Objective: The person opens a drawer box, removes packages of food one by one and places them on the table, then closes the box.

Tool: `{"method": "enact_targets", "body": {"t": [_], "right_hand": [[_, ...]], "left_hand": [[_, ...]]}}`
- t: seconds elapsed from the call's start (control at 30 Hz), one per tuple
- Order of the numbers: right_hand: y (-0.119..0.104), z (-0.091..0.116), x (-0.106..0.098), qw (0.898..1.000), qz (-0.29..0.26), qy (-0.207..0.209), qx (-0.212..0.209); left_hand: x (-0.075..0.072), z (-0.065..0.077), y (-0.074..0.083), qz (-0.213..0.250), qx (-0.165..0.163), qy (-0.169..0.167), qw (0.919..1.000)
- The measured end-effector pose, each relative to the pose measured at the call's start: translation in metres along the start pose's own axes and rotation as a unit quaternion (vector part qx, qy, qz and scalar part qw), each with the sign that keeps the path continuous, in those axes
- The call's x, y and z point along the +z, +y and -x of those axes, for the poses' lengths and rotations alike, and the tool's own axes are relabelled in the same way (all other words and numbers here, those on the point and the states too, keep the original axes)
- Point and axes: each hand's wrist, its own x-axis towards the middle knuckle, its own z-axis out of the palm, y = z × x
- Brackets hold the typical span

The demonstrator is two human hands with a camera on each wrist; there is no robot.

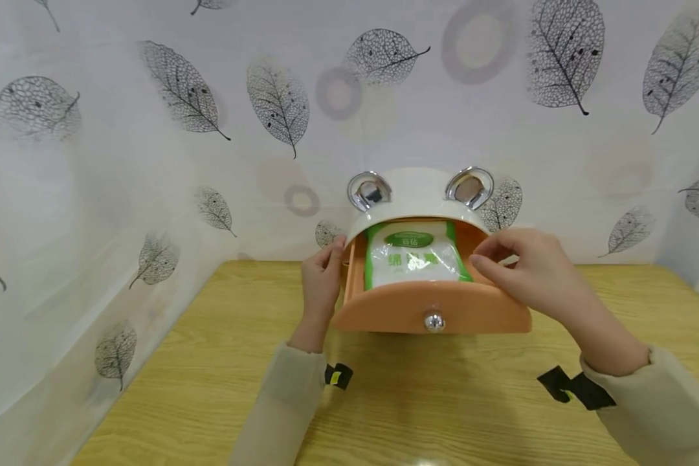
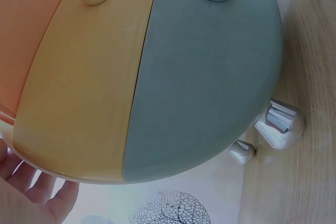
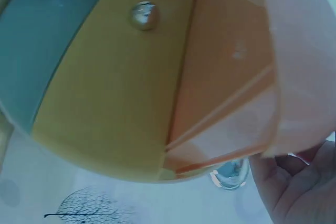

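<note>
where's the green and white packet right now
In the head view, the green-and-white packet lies just right of centre, inside the pulled-out orange drawer, between the left hand and the right hand.

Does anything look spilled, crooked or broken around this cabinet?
Nothing stands out: the orange drawer is open with a packet inside, no spill or damage visible; the yellow drawer and teal drawer below look closed.

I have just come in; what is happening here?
A person's left hand touches the edge of a rounded cabinet, the right hand at the right end of its orange top drawer. That drawer is open, with a green-and-white sugar packet inside; the yellow drawer and blue-grey drawer below are closed.
</note>
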Motion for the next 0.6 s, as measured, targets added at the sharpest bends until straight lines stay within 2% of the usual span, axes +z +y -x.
{"method": "enact_targets", "body": {"t": [0.23,0.37,0.6], "right_hand": [[0.009,-0.012,-0.001,0.996,0.017,-0.086,0.014],[0.005,-0.021,0.0,0.989,0.045,-0.14,0.01],[0.001,-0.03,0.001,0.978,0.062,-0.202,0.009]], "left_hand": [[0.002,0.0,0.001,0.001,0.002,-0.004,1.0],[0.001,0.001,0.002,0.005,0.0,-0.005,1.0],[0.0,0.001,0.002,0.003,0.007,-0.007,0.9999]]}}
